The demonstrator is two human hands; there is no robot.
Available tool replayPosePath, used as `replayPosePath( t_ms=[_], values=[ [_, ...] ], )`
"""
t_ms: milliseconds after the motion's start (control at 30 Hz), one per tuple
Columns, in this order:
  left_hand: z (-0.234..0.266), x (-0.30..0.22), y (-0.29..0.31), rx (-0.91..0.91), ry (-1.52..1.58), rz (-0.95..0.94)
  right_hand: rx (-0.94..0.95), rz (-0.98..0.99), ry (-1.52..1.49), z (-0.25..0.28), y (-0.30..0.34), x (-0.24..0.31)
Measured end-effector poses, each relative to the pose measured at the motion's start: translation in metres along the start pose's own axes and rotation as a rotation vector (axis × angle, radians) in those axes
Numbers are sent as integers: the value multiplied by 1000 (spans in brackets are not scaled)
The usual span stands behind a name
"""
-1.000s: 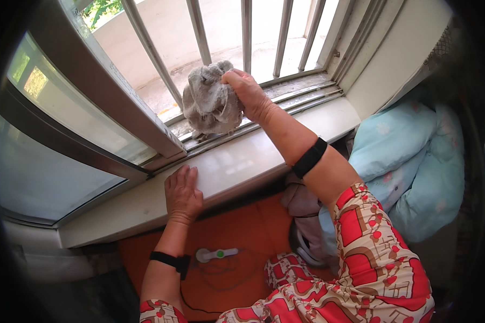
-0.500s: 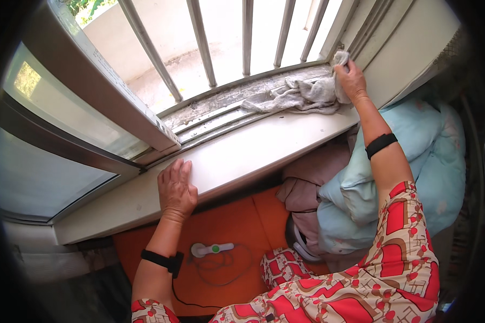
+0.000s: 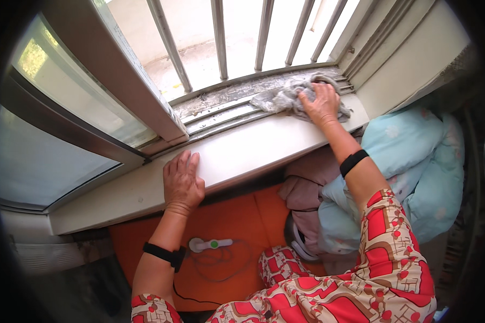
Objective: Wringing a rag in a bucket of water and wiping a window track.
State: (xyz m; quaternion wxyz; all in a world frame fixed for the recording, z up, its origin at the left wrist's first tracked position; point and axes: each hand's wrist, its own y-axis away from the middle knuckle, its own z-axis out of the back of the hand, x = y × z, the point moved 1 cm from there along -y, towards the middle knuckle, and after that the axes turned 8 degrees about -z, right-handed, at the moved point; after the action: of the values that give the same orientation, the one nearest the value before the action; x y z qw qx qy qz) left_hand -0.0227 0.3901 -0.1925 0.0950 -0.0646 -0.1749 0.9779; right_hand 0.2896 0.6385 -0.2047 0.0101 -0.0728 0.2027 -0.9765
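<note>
My right hand (image 3: 323, 106) presses on a crumpled grey cloth (image 3: 286, 99), its fingers curled over the bunched fabric. The cloth lies across the right end of the dirty window track (image 3: 223, 119) and hangs a little over the white sill (image 3: 242, 153). Part of it is hidden under my palm. At the left, my left hand (image 3: 183, 183) rests on the sill's front part with fingers stretched out and holds nothing. Dark specks of dirt show along the track between the cloth and the sliding window frame (image 3: 129, 70).
Metal bars (image 3: 219, 40) stand beyond the track. Below the sill, an orange surface (image 3: 242, 215) bears a white corded device (image 3: 210, 245) with a green spot. A light blue quilt (image 3: 399, 140) and a brownish-pink cloth (image 3: 307, 185) are heaped at the right.
My right hand has come from the track's right corner leftward and down onto the cloth, which is now bunched beneath it. My left hand stays on the sill. The view has shifted slightly.
</note>
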Motion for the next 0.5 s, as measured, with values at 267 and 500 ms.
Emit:
replayPosePath(
  t_ms=[267,500],
  values=[
    [4,-8,-5,6,3,11,120,101,-148,9,57,97],
    [12,-17,-7,55,-77,23,42,265,-556,31,75,157]
  ],
)
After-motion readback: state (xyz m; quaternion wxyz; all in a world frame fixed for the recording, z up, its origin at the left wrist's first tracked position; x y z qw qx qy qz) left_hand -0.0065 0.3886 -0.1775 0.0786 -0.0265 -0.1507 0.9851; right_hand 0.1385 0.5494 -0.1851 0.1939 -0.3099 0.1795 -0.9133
